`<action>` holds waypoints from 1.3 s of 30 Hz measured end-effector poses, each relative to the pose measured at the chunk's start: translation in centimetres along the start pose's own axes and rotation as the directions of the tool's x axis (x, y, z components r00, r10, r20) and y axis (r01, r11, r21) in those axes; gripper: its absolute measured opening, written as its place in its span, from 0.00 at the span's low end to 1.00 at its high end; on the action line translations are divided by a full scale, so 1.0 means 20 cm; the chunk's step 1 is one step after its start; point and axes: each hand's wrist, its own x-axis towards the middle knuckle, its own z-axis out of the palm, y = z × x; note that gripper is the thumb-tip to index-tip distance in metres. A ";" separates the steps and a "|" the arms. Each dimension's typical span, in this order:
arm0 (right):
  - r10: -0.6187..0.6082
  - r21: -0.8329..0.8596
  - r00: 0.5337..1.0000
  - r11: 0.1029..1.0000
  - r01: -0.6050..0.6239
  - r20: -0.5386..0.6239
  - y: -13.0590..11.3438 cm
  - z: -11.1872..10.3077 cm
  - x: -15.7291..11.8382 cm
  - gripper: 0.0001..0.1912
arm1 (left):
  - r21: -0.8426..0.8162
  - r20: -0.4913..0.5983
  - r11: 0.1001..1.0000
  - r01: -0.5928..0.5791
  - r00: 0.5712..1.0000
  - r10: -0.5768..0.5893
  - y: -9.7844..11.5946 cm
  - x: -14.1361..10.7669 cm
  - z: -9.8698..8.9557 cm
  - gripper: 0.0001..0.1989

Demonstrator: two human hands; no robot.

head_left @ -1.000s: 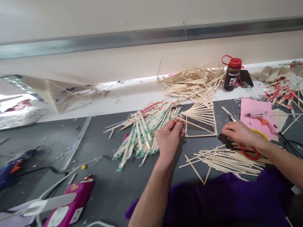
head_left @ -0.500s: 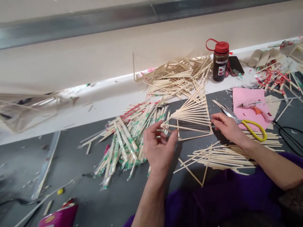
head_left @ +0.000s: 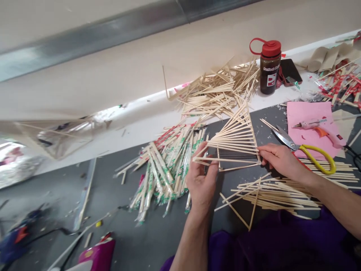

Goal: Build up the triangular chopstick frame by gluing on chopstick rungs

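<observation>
A fan-shaped frame of wooden chopsticks [head_left: 235, 140] stands over the grey table in front of me, its sticks fanning from a left corner to a slanted right edge. My left hand [head_left: 201, 182] is closed round that left corner, thumb in front and fingers partly hidden behind the sticks. At the lower right corner, my right hand [head_left: 278, 160] pinches the frame between thumb and fingers. Loose chopsticks [head_left: 279, 194] lie just below, between the frame and my body. Yellow-handled scissors [head_left: 303, 148] rest beside my right hand.
Wrapped chopsticks [head_left: 169, 165] are heaped to the left, and a bare stick pile [head_left: 220, 90] lies by the wall. A red-capped bottle [head_left: 270, 69] stands at the back. On pink paper [head_left: 308, 109] rests a pink glue gun [head_left: 321, 130]. A blue tool [head_left: 19, 237] lies far left.
My right hand has closed onto the frame's lower right corner, where its fingers were just beside it. My left hand has moved in closer round the left corner. The view has shifted left.
</observation>
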 end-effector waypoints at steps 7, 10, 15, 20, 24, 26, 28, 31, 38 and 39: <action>-0.074 -0.078 0.996 0.994 0.070 -0.052 0.00 0.01 0.00 0.14 | -0.054 0.016 0.998 -0.026 1.000 0.027 0.00 0.00 0.01 0.22; -0.081 -0.116 0.996 0.990 0.075 -0.045 0.00 0.01 0.00 0.14 | -0.071 0.002 0.996 -0.045 0.999 0.045 0.00 0.00 0.01 0.22; -0.145 -0.210 0.988 0.969 0.130 -0.057 0.01 0.02 0.01 0.14 | -0.037 0.003 0.998 -0.054 0.999 0.055 0.01 0.00 0.01 0.20; -0.215 -0.327 0.975 0.927 0.185 -0.058 0.03 0.03 0.01 0.14 | -0.005 0.003 0.998 -0.063 0.998 0.063 0.02 0.00 0.01 0.18; -0.239 -0.360 0.970 0.909 0.209 -0.043 0.04 0.04 0.02 0.15 | 0.001 -0.009 0.999 -0.035 0.999 0.035 0.03 0.00 0.01 0.20; -0.252 -0.361 0.967 0.906 0.220 -0.042 0.04 0.05 0.02 0.15 | 0.000 -0.011 0.999 -0.036 0.999 0.036 0.03 0.00 0.01 0.20; -0.257 -0.361 0.965 0.905 0.224 -0.045 0.04 0.05 0.02 0.15 | -0.012 -0.011 0.999 -0.044 0.999 0.044 0.02 0.00 0.01 0.19; -0.245 -0.355 0.969 0.910 0.215 -0.040 0.04 0.05 0.02 0.15 | -0.018 -0.004 0.999 -0.038 0.999 0.038 0.02 0.00 0.01 0.19; -0.147 -0.316 0.989 0.939 0.137 -0.006 0.00 0.02 0.03 0.14 | -0.006 0.006 0.999 -0.035 0.999 0.035 0.01 0.00 0.01 0.20; -0.120 -0.299 0.993 0.947 0.118 0.010 -0.01 0.01 0.03 0.14 | -0.006 0.009 0.999 -0.036 0.999 0.036 0.01 0.00 0.01 0.20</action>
